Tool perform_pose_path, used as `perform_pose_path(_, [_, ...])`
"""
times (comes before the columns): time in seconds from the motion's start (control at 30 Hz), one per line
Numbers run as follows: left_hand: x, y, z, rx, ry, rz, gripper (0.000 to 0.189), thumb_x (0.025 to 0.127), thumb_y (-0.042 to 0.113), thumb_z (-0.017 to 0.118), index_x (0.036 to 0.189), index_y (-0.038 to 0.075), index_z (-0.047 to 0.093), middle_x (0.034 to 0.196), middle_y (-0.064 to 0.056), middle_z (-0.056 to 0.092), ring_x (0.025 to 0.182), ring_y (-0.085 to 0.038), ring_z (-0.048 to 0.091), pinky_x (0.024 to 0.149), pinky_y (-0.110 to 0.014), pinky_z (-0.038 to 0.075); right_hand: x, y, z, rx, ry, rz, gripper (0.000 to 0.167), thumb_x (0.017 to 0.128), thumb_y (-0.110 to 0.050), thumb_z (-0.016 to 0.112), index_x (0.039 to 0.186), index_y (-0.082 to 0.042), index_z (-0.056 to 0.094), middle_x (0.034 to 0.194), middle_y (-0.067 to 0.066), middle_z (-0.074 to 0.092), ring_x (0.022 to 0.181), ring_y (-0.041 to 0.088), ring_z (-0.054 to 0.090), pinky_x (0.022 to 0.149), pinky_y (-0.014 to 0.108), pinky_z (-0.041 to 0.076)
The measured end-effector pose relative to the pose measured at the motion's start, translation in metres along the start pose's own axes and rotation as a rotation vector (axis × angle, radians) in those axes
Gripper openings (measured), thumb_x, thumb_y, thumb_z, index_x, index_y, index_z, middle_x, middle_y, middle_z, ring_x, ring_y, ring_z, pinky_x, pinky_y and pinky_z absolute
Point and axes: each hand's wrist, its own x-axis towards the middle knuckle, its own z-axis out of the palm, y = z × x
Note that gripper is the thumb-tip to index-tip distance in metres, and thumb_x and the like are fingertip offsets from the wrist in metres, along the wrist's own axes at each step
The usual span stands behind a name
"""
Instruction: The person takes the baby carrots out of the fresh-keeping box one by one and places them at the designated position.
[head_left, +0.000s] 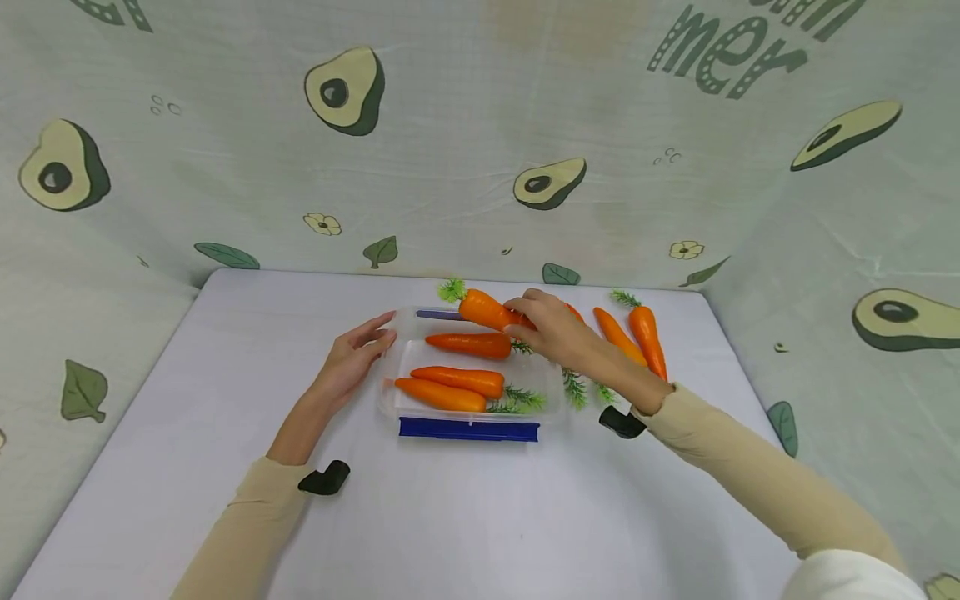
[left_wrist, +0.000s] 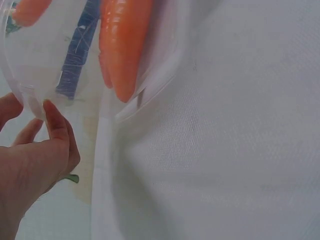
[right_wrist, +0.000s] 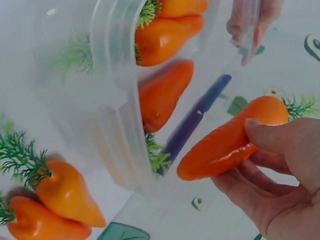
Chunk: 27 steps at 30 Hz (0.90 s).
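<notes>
White table (head_left: 480, 517): right hand (head_left: 558, 332) grips carrot (head_left: 483, 309) above clear container (head_left: 407, 354); left hand (head_left: 354, 356) pinches its edge.

Avocado-print cloth backdrop (head_left: 465, 125), white-covered table (head_left: 480, 517)

Three carrots (head_left: 457, 381) lie in a box (head_left: 407, 357) on the worktop (head_left: 472, 517), two together in front, one behind. A fourth carrot (head_left: 482, 309), in the right-hand fingers (head_left: 522, 334), is at the box's far edge; left-hand fingers (head_left: 367, 329) hold its left end. Loose carrots (head_left: 649, 342) lie right, cloth (head_left: 450, 200) hangs behind.
</notes>
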Motion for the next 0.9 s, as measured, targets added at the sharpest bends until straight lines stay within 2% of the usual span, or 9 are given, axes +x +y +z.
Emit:
perform_pose_path(0.23, [0.001,0.000,0.000,-0.018,0.001,-0.007,0.057,0.105,0.031,0.061,0.157,0.017,0.045,0.138,-0.011,0.048,0.122,-0.027,0.047,0.111,-0.031,0.040,-0.013,0.018,-0.007,0.030,0.138,0.010,0.034,0.094,-0.007,0.075,0.122,0.011,0.067,0.102,0.020,0.067,0.090,0.033,0.063,0.080,0.044,0.057])
perform_pose_path(0.37, [0.001,0.001,0.001,-0.023,0.005,-0.005,0.057,0.105,0.031,0.062,0.157,0.016,0.045,0.134,-0.009,0.049,0.120,-0.028,0.048,0.109,-0.031,0.041,-0.024,0.030,-0.012,0.067,0.191,0.051,0.036,0.094,-0.006,0.075,0.124,0.012,0.066,0.106,0.023,0.066,0.096,0.036,0.065,0.085,0.048,0.058])
perform_pose_path(0.57, [0.001,0.000,0.000,-0.022,0.004,-0.011,0.056,0.105,0.033,0.062,0.157,0.019,0.046,0.136,-0.009,0.048,0.120,-0.027,0.048,0.108,-0.027,0.041,-0.042,0.052,-0.017,0.145,0.266,0.120,0.038,0.094,-0.002,0.074,0.128,0.012,0.065,0.107,0.024,0.066,0.097,0.037,0.067,0.085,0.051,0.059])
perform_pose_path(0.73, [0.000,-0.001,0.000,-0.028,0.001,-0.004,0.056,0.104,0.033,0.062,0.156,0.020,0.047,0.133,-0.008,0.049,0.118,-0.026,0.049,0.104,-0.023,0.043,-0.060,0.067,-0.019,0.140,0.311,0.189,0.040,0.095,-0.004,0.073,0.129,0.013,0.063,0.109,0.025,0.064,0.100,0.038,0.066,0.086,0.053,0.058])
perform_pose_path(0.9, [0.001,-0.002,0.001,-0.026,0.008,-0.022,0.057,0.104,0.034,0.063,0.157,0.021,0.047,0.135,-0.007,0.049,0.122,-0.029,0.048,0.108,-0.026,0.042,-0.075,0.083,-0.020,0.099,0.372,0.218,0.039,0.095,-0.005,0.074,0.128,0.013,0.064,0.108,0.026,0.065,0.097,0.039,0.066,0.084,0.054,0.058])
